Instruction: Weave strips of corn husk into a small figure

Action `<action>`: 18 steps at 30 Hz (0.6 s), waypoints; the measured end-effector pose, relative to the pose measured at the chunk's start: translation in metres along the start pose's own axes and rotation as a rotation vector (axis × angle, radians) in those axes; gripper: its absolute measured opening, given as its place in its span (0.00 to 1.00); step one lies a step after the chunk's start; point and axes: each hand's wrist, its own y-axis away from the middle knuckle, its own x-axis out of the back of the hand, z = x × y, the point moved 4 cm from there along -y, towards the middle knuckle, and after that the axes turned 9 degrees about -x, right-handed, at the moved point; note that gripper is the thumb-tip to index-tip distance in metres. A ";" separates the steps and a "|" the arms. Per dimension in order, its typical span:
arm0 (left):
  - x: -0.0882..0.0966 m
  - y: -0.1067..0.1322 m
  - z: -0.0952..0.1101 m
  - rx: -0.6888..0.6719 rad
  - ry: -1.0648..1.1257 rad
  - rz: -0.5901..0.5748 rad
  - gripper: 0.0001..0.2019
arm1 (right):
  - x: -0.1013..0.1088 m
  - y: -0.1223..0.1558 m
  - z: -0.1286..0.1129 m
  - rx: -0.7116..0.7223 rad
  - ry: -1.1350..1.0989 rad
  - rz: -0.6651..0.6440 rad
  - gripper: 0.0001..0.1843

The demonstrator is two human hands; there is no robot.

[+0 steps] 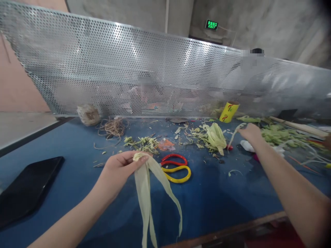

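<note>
My left hand (pixel 126 163) is closed, pinching a folded strip of corn husk (pixel 142 193) between thumb and fingers. Its long pale ends hang down over the front of the table. Out to the right, my right hand (pixel 250 132) is also closed, gripping a narrow husk strip (pixel 234 133) that dangles to the left. Beside that strip lies a bundle of pale green husk (pixel 216 137), tied or gathered at its lower end. Scissors (pixel 178 175) with one red and one yellow handle rest just right of my left hand; their blades are hidden.
A dark phone-like slab (pixel 28 187) lies at left on the blue table (pixel 214 203). A twine tangle (pixel 113 128), a wrapped lump (pixel 88 114) and a yellow roll (pixel 229 112) sit near the perforated metal screen (pixel 165 69). Green scraps (pixel 280 135) cover the right side. People show behind the screen.
</note>
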 end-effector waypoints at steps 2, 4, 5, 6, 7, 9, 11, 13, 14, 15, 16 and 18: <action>0.000 -0.001 -0.002 0.012 -0.008 -0.012 0.11 | -0.022 0.029 -0.029 0.128 0.091 -0.057 0.10; -0.001 -0.001 -0.004 0.008 -0.033 -0.020 0.11 | -0.048 0.076 -0.058 0.241 0.120 -0.190 0.14; -0.001 -0.001 -0.004 0.003 -0.041 -0.024 0.12 | -0.064 0.105 -0.071 0.293 0.121 -0.341 0.13; -0.002 -0.002 -0.005 0.005 -0.039 -0.031 0.12 | -0.082 0.137 -0.081 0.355 0.098 -0.639 0.13; -0.003 -0.001 -0.005 0.014 -0.024 -0.042 0.12 | -0.097 0.168 -0.089 0.376 0.077 -0.895 0.14; -0.004 -0.001 -0.005 0.046 0.039 -0.073 0.16 | -0.116 0.212 -0.096 0.391 0.051 -1.093 0.15; -0.004 0.000 -0.004 0.068 0.092 -0.086 0.21 | -0.129 0.231 -0.098 0.383 0.025 -1.109 0.11; -0.002 0.000 -0.003 0.066 0.110 -0.084 0.23 | -0.138 0.234 -0.096 0.347 -0.006 -1.106 0.07; 0.000 -0.001 -0.003 0.064 0.114 -0.084 0.23 | -0.140 0.233 -0.095 0.332 -0.037 -1.099 0.06; 0.001 -0.002 -0.003 0.064 0.121 -0.085 0.21 | -0.142 0.230 -0.095 0.315 -0.072 -1.095 0.05; 0.002 -0.003 -0.003 0.065 0.130 -0.084 0.19 | -0.143 0.227 -0.096 0.292 -0.114 -1.089 0.05; 0.005 -0.005 -0.003 0.076 0.132 -0.065 0.13 | -0.144 0.222 -0.097 0.202 -0.207 -1.068 0.06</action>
